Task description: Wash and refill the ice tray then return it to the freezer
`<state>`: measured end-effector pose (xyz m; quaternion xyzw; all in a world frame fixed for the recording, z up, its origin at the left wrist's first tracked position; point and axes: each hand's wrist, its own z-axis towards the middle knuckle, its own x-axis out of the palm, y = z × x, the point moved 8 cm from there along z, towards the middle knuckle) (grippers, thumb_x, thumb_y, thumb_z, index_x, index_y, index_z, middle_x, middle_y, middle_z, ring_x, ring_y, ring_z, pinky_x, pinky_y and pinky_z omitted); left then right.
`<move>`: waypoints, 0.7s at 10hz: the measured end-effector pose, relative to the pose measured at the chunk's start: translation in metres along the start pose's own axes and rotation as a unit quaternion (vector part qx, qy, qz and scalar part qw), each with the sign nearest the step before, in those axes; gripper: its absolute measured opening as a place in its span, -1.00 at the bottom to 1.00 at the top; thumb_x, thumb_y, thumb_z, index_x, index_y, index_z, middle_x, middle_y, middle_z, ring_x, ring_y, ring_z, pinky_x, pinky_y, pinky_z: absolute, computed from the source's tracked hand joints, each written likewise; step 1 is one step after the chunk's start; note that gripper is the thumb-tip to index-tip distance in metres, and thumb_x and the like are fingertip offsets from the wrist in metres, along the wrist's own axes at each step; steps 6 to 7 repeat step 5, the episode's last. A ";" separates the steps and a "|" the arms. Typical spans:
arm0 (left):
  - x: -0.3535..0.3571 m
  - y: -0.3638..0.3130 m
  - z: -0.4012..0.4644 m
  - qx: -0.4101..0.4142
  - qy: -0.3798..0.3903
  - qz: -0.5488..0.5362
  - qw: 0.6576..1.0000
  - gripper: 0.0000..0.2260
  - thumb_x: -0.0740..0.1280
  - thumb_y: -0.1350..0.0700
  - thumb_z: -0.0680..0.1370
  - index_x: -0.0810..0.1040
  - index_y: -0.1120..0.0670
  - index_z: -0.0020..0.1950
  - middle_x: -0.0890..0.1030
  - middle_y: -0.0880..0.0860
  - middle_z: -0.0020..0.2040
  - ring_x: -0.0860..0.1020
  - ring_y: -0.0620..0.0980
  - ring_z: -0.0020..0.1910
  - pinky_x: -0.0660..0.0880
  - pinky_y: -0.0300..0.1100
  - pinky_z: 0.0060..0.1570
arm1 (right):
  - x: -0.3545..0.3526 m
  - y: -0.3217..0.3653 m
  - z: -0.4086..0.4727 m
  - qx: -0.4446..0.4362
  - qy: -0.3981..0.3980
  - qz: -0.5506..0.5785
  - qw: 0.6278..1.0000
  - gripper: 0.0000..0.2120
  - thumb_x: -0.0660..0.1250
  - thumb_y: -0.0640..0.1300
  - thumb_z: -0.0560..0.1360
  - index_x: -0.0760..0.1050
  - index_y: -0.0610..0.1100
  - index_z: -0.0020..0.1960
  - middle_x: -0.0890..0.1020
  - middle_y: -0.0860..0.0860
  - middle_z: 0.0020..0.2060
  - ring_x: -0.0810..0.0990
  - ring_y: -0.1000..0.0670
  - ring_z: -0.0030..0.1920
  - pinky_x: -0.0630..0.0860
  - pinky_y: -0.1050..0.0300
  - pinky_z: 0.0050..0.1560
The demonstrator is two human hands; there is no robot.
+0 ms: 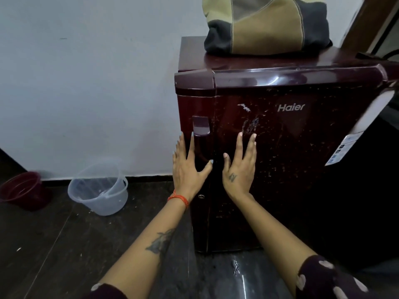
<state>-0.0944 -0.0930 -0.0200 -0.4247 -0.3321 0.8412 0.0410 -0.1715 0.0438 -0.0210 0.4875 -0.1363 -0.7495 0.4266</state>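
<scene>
Fridge (280, 147): door closed.
Left hand (189, 169): spread flat — beside handle (201, 128).
Right hand (240, 167): spread flat on door.

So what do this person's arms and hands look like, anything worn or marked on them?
Left hand: pale blue nail polish, orange thread bracelet at the wrist, dark forearm tattoo. Right hand: small tattoo on its back. Dark maroon sleeves with pale heart shapes.

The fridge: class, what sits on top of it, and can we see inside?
On the fridge sits a green-and-grey fabric bag. Its door is closed, both hands flat against it, so the inside and any ice tray stay hidden.
</scene>
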 end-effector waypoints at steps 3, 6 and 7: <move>0.002 0.007 0.000 0.028 -0.045 0.009 0.999 -0.13 0.25 -0.23 0.51 -0.30 -0.04 0.54 -0.16 0.15 0.58 -0.14 0.10 0.56 -0.15 0.00 0.50 | 0.001 0.000 0.001 0.016 0.040 -0.058 0.997 -0.40 0.10 0.07 0.62 -0.11 -0.02 0.54 -0.16 -0.12 0.54 -0.05 -0.14 0.53 0.07 -0.15 0.49; -0.022 -0.049 -0.010 0.150 -0.158 0.014 0.976 -0.31 0.09 -0.09 0.62 -0.36 -0.02 0.52 -0.35 0.03 0.54 -0.32 0.00 0.53 -0.28 0.00 0.51 | -0.031 0.024 0.001 -0.044 0.014 -0.095 0.994 -0.41 0.02 0.07 0.62 -0.12 -0.12 0.54 -0.12 -0.12 0.54 -0.17 -0.09 0.53 -0.18 0.00 0.50; -0.022 -0.049 -0.010 0.150 -0.158 0.014 0.976 -0.31 0.09 -0.09 0.62 -0.36 -0.02 0.52 -0.35 0.03 0.54 -0.32 0.00 0.53 -0.28 0.00 0.51 | -0.031 0.024 0.001 -0.044 0.014 -0.095 0.994 -0.41 0.02 0.07 0.62 -0.12 -0.12 0.54 -0.12 -0.12 0.54 -0.17 -0.09 0.53 -0.18 0.00 0.50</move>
